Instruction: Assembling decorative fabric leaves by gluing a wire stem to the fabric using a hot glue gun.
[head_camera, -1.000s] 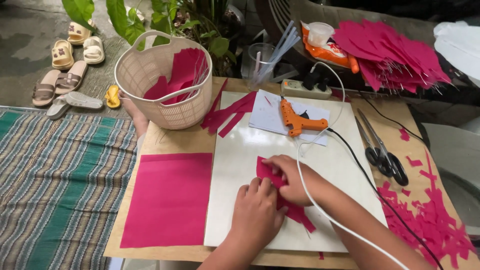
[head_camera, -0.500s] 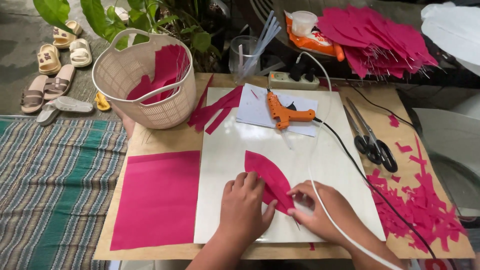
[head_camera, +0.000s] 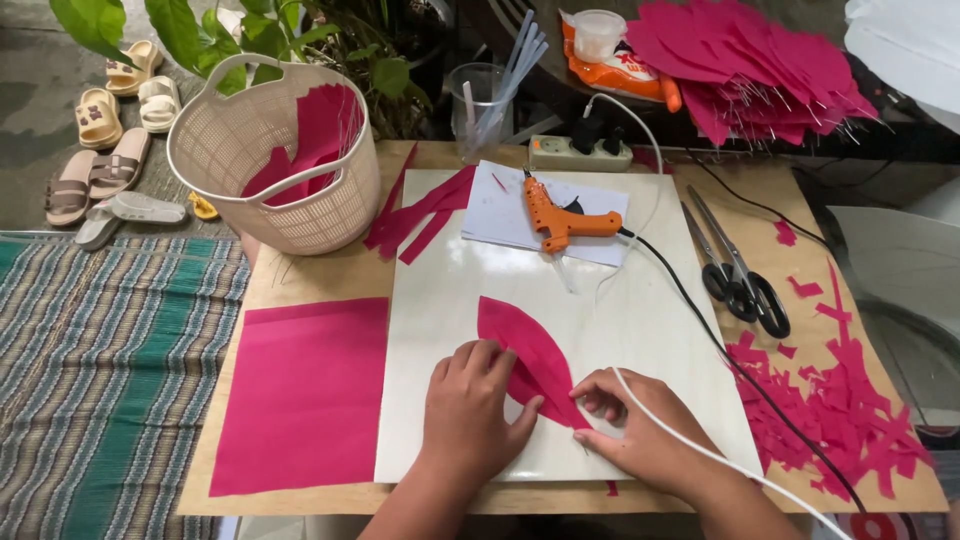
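Pressing flat, our left hand (head_camera: 470, 410) lies with fingers spread on the lower left edge of the pink petal-shaped piece (head_camera: 530, 360), while our right hand (head_camera: 640, 430) pinches the piece's pointed lower tip between thumb and forefinger against the white board (head_camera: 440, 300). From the head view, the piece lies near the board's front edge, slanting from upper left to lower right, and a white cable (head_camera: 720, 460) crosses our right wrist. To do this well, we judge that the left palm should hold the fabric without wrinkling it, and the tip should be kept in line so the fold stays even. An orange glue gun (head_camera: 560, 220) rests on a sheet of paper well above, scissors (head_camera: 740, 275) lie to the right, and a pink square (head_camera: 305, 390) sits just beside the board on the left.
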